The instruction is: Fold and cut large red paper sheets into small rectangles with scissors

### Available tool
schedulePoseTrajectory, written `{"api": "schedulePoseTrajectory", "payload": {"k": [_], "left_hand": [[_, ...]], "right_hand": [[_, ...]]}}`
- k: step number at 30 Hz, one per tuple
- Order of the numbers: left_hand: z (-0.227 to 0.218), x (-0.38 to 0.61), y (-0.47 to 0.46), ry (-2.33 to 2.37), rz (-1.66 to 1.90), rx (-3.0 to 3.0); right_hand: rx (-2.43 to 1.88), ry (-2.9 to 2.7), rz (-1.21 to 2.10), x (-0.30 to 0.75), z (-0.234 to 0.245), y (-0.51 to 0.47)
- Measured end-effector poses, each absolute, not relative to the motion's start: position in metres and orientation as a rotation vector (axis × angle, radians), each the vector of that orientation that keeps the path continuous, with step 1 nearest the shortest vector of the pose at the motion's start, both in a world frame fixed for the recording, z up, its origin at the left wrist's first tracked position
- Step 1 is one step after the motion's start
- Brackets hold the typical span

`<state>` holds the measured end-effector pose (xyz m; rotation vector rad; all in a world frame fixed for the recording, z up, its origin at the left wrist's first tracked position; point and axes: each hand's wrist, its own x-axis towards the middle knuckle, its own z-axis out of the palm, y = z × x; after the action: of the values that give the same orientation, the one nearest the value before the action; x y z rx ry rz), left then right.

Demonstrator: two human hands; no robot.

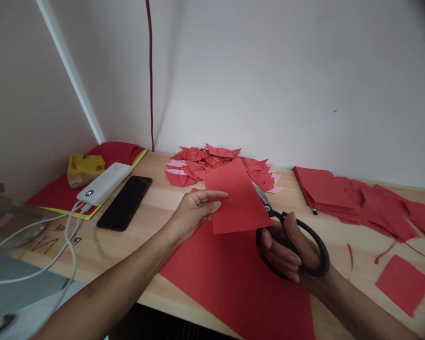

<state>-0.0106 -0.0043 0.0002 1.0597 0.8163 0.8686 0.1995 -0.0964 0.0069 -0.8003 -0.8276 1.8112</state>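
Between thumb and fingers, my left hand (197,208) grips a red paper piece (235,203) by its left side, held up above the table. My right hand (286,248) has its fingers through the black handles of a pair of scissors (317,248). The blades lie along the right edge of that paper piece and are partly hidden by it. Below both hands a large red sheet (248,283) lies on the wooden table (156,226), reaching past its front edge.
Folded red and pink paper shapes (212,163) are heaped by the wall. Cut red paper (326,189) is stacked at right, near a small red square (403,284) and thin strips. At left lie a phone (124,203), a white power bank (104,183) with cables, and a yellow packet (87,167).
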Motion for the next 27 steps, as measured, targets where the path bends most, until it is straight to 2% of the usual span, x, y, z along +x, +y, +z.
{"api": "schedulePoseTrajectory", "payload": {"k": [12,27], "left_hand": [[-0.0013,-0.0130,-0.0039,0.807,0.816,1.111],[0.0014,-0.0129,-0.0044,0.815,0.793,1.147]], "right_hand": [[-0.652,-0.891,1.951,0.1989,-0.0014,-0.0951],[-0.696,-0.881,1.855,0.1999,0.0028,-0.0939]]}}
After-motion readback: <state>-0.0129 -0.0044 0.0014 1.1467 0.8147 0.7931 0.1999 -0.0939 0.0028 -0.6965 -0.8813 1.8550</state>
